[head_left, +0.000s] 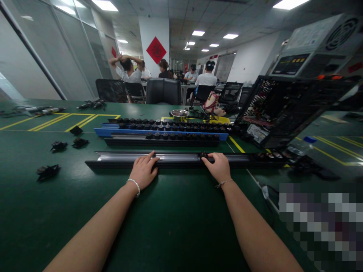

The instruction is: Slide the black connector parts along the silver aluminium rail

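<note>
A long black channel with a shiny strip inside lies across the green table in front of me. My left hand rests over its left half, fingers reaching across to the far wall and thumb by the near wall. With thumb and fingers, my right hand grips a small black round part sitting in the channel. Several similar parts sit at the channel's right end. Behind it stand another black channel and a blue channel, both with rows of black parts.
Loose black pieces lie at left. A metal bowl stands behind the channels. An open computer case rises at right, near a blue-capped bottle. A cable lies at front right. People sit at tables beyond the chairs.
</note>
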Tool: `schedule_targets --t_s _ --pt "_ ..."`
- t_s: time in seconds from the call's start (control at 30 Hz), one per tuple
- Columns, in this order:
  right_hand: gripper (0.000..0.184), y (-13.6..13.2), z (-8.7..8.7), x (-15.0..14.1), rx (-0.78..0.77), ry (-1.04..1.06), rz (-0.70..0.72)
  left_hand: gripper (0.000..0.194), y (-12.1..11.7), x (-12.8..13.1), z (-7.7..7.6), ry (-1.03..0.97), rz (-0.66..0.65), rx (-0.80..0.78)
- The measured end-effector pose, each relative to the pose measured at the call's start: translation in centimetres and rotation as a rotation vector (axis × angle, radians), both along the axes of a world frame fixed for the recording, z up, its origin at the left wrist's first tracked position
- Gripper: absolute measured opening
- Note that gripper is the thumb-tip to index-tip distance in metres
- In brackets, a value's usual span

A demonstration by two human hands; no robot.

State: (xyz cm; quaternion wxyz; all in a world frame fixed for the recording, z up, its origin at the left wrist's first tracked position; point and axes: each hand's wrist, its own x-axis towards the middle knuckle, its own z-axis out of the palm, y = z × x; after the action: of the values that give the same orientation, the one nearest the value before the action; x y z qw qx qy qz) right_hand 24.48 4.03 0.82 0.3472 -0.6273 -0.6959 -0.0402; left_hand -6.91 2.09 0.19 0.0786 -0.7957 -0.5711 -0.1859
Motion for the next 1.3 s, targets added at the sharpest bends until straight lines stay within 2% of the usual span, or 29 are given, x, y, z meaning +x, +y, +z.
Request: schedule_targets --t_s 0.43,0.9,1.3 --pt "0.027 -0.1 0.2 -0.2 -0.001 -0.005 0.026 0.039 0.0 0.0 0.0 0.018 -0.005 0.014" --pt "0.025 -0.1 -0.2 -0.5 0.079 -0.096 0.159 0.039 0.0 0.1 0.1 0.029 0.007 -0.001" --pt "0.029 -0.5 0.4 -1.1 0.025 -0.125 0.165 0.039 0.0 0.0 0.1 0.016 0.006 -0.007"
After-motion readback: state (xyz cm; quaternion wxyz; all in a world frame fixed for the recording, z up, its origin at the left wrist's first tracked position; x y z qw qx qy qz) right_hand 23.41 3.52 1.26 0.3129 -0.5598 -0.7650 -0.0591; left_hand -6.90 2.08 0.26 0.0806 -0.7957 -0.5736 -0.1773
